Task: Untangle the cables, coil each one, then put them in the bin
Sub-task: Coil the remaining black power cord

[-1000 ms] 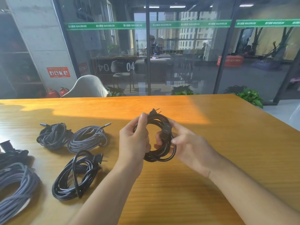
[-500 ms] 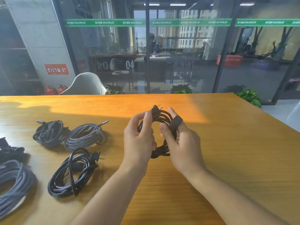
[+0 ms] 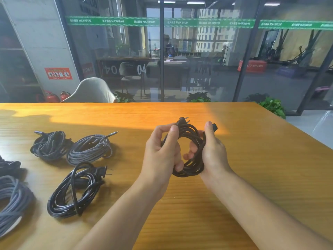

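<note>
A coiled black power cable (image 3: 189,150) is held above the wooden table (image 3: 252,168) between both hands. The left hand (image 3: 160,154) is closed on the left side of the coil, the thumb pressed over the strands near the pronged plug (image 3: 182,120) that projects from the top, and the fingers curled round from behind. The right hand (image 3: 214,156) is wrapped round the right side of the coil: its fingers pass through the central opening, and its thumb is laid upward along the outside, beside the cable's other end connector (image 3: 214,127). Neither hand is spread; both are clamped on the loops.

To the left, four further coils are seen resting on the table, well apart from the hands: a dark braided cable (image 3: 48,145), a grey braided cable (image 3: 90,148) just beside it, a black power cord (image 3: 75,190) nearer the viewer, and a large grey coil (image 3: 12,199) at the left edge. The bin is not shown.
</note>
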`<state>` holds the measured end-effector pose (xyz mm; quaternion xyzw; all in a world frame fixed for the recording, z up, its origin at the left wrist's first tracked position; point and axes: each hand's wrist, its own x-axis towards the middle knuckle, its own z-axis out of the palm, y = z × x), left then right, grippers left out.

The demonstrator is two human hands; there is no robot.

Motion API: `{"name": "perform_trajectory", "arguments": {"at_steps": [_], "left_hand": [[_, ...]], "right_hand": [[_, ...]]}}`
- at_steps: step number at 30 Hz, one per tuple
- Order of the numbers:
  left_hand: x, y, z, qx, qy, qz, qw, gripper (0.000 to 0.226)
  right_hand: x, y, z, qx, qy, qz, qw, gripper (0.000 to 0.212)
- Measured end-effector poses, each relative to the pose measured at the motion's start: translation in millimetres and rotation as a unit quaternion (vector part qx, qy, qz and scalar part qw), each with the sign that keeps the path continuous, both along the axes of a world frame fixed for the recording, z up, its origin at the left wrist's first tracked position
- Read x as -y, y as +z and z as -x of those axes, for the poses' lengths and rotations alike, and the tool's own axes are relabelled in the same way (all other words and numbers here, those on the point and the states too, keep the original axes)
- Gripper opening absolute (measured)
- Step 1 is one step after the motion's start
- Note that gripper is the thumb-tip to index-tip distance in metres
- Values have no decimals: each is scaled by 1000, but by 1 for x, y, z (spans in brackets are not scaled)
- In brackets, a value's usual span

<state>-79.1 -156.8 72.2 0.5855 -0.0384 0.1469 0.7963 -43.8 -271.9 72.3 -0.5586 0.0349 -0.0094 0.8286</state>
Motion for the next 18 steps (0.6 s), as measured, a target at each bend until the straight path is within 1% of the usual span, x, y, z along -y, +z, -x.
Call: {"name": "perform_trajectory", "arguments": {"at_steps": [1, 3, 7, 9, 11, 13, 15, 18], "left_hand": [[1, 0, 1, -1, -12, -1, 1000, 20], [2, -2, 2, -11, -41, 12, 999, 20], [-5, -7, 2, -39, -106, 56, 992, 35], [-10, -8, -1, -44, -107, 45, 992, 38], [-16, -9, -5, -42, -91, 25, 995, 32], [-20, -11, -7, -42, -72, -24, 996, 26], [-24, -16, -10, -36, -51, -109, 992, 25], [-28, -17, -9, -22, -73, -221, 972, 31]], "right_hand": [[-1, 0, -1, -21, -1, -4, 1000, 48], [-1, -1, -4, -29, 7, -1, 1000, 46], [7, 1, -8, 14, 23, 58, 998, 48], [13, 1, -8, 34, 32, 68, 997, 47], [18, 2, -8, 59, 43, 68, 995, 46], [21, 4, -8, 92, 47, 74, 992, 46], [22, 6, -7, 122, 40, 81, 988, 46], [23, 9, -4, 155, -1, 104, 982, 46]]}}
